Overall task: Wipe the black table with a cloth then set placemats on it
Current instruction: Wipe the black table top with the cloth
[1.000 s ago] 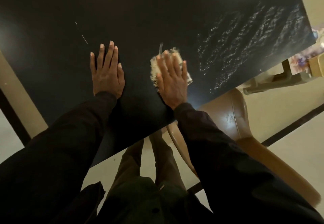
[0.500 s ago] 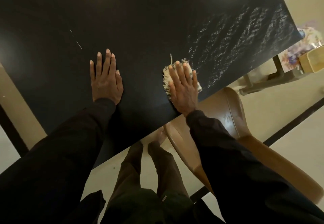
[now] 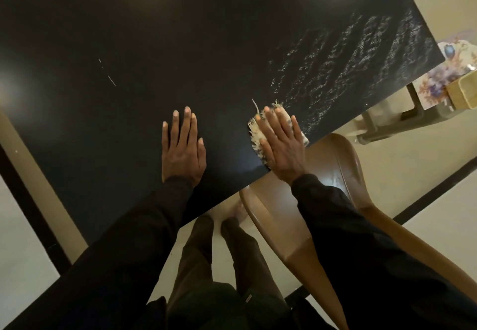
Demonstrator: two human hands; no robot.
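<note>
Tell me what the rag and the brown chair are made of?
The cloth looks like pale woven fabric: loose frayed threads stick out along its edge. The chair is probably moulded plastic, glossy brown: its smooth curved shell catches light.

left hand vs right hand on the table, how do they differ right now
The left hand rests bare on the black table; the right hand presses a fringed cloth. The left hand lies wholly on the tabletop; the right hand's heel reaches its near edge. Both lie flat, palm down, fingers straight.
</note>
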